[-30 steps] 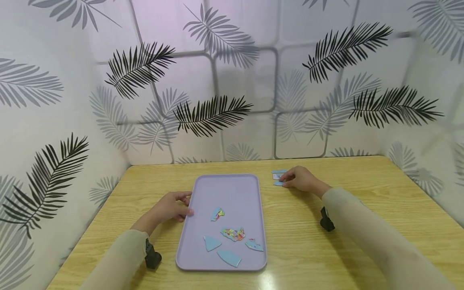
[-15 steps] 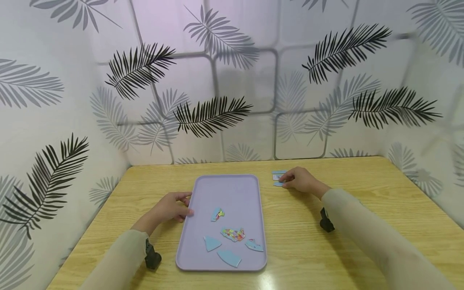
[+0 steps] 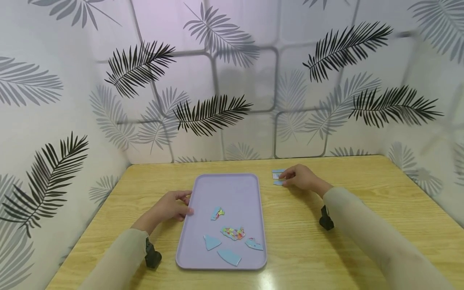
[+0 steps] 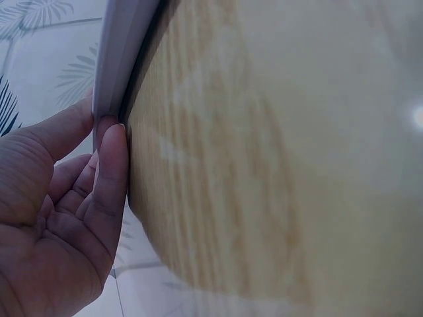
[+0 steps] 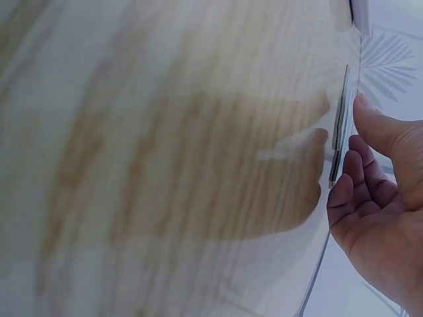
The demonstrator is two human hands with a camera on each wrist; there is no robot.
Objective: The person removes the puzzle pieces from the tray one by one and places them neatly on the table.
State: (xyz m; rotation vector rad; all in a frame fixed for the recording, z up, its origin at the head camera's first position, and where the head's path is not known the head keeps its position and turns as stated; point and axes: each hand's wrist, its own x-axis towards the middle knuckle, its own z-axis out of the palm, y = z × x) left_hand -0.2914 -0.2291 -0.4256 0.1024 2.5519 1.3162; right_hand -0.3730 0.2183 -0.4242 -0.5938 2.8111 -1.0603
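free passage over tabletop (image 3: 290, 237) between tray (image 3: 228, 193) and right sleeve (image 3: 366, 225), room above the tray's far end, left hand (image 3: 170, 207) blocking its left rim, flat pieces (image 3: 233, 233) across near half, wall (image 3: 250, 133) behind

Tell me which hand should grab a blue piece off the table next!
Probably the right hand: it is at the small blue pieces on the table, while the left hand is across the tray, holding its left edge.
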